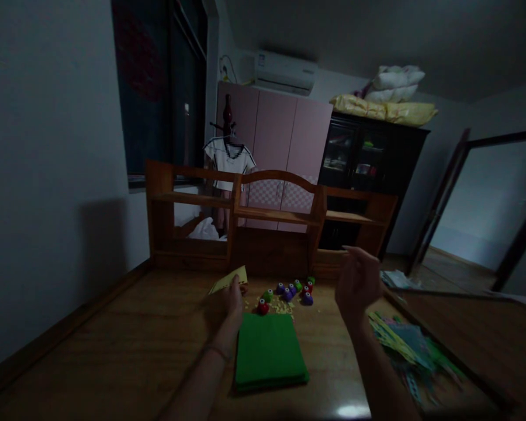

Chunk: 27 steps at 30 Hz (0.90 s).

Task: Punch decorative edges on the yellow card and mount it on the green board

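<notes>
My left hand is closed on a yellow sheet of paper, held tilted above the table with small holes along its lower edge. My right hand is raised at the right, its fingers curled in; whatever they hold, if anything, is hidden. Between the hands lie several small knobs in red, green and purple, each with a pale ring on top; they look like craft paper punches. Tiny yellow paper bits are scattered around them. Nearer to me lies a stack of green sheets.
A wooden shelf unit rises along the table's back edge. Yellow, blue and green paper strips and scraps lie at the right. A wall borders the left side. Light glares off the wooden table near the front.
</notes>
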Motion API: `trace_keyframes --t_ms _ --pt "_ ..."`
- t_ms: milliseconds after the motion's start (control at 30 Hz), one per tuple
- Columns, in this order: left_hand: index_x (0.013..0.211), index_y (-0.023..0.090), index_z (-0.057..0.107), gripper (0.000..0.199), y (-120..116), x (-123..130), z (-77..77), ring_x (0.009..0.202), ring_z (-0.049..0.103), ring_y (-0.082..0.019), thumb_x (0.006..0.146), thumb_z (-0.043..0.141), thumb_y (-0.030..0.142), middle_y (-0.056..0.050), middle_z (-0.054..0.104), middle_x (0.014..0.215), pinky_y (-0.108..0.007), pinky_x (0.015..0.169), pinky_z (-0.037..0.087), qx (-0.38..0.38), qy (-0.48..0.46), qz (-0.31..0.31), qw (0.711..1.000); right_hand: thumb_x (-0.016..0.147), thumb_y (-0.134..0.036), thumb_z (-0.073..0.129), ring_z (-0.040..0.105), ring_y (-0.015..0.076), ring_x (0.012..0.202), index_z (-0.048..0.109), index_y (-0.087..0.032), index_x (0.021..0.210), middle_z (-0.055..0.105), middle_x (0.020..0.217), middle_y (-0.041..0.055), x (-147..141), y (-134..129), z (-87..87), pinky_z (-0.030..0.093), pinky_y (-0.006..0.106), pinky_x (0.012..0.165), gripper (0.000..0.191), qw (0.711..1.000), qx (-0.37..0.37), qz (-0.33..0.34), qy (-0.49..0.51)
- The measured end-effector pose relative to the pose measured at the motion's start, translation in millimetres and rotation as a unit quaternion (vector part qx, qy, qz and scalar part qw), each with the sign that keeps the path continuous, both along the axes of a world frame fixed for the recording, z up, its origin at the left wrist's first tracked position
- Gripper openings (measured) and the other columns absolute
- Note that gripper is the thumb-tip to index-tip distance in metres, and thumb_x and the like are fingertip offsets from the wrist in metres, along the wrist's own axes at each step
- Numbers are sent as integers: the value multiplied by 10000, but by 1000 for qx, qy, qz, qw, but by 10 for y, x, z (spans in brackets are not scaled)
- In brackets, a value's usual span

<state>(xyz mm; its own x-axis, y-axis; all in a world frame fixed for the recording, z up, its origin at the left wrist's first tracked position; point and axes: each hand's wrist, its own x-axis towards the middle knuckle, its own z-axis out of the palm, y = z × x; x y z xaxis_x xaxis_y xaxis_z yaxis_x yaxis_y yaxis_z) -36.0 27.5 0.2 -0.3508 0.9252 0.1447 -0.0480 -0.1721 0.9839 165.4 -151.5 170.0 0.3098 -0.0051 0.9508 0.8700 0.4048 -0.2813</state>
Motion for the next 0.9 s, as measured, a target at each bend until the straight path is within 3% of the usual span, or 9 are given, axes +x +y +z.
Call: trace_keyframes --t_ms 67,133,233,333,433,533,633,733,900 --pt "502 197 551 491 -13 3 117 573 619 -235 794 398 561 -102 644 573 -330 578 452 -18 -6 1 1000 876 -305 475 553 121 541 613 -152 962 611 697 19 226 385 -241 399 222 530 223 997 -75 -24 24" --pt "489 182 551 503 -48 5 347 577 612 -238 790 425 564 -97 632 557 -340 616 455 -4 17 3 1000 892 -321 418 573 136 576 591 -150 986 618 716 26 424 658 -631 408 232 570 261 984 -170 -31 46" --pt "587 152 618 485 -165 30 794 671 627 -223 814 452 547 -89 670 664 -333 734 457 124 53 -51 990 893 -321 395 572 157 607 576 -161 998 620 748 42 573 891 -1180 396 243 578 263 953 -300 -27 26" --pt "848 152 662 396 -294 102 1046 704 616 -187 813 512 517 -57 686 784 -289 741 458 221 77 -130 963 886 -314 433 584 172 706 601 -183 953 628 852 68 542 1011 -1482 409 251 624 223 911 -406 36 -67" --pt "872 152 651 393 -297 191 873 645 589 -161 809 528 520 -43 670 748 -261 676 452 210 95 -187 955 855 -319 511 580 189 864 611 -204 1031 595 1077 97 436 1090 -1595 423 263 728 232 875 -461 53 -135" --pt "669 145 602 483 -159 237 446 477 502 -141 775 509 607 -11 553 518 -240 475 375 93 82 -213 969 851 -360 542 580 185 888 610 -234 1048 555 1157 76 332 1132 -1633 417 267 759 243 838 -520 32 -163" --pt "550 154 531 567 -15 230 109 428 463 -124 724 488 692 3 483 448 -234 445 353 27 6 -189 982 864 -367 535 586 182 868 594 -231 1051 543 1153 70 243 1121 -1633 404 265 737 239 827 -530 2 -187" --pt "549 148 534 598 49 207 -6 430 488 -126 688 493 728 -7 503 459 -242 469 388 9 -37 -181 983 875 -337 525 588 178 855 580 -223 1037 551 1101 65 174 1083 -1618 388 255 702 205 829 -524 -15 -194" --pt "636 126 590 602 38 226 -10 444 507 -125 662 531 724 -9 531 495 -244 483 409 21 -66 -231 970 874 -308 535 586 168 850 553 -245 1059 539 1124 49 144 1065 -1620 368 242 671 196 830 -527 -15 -179"
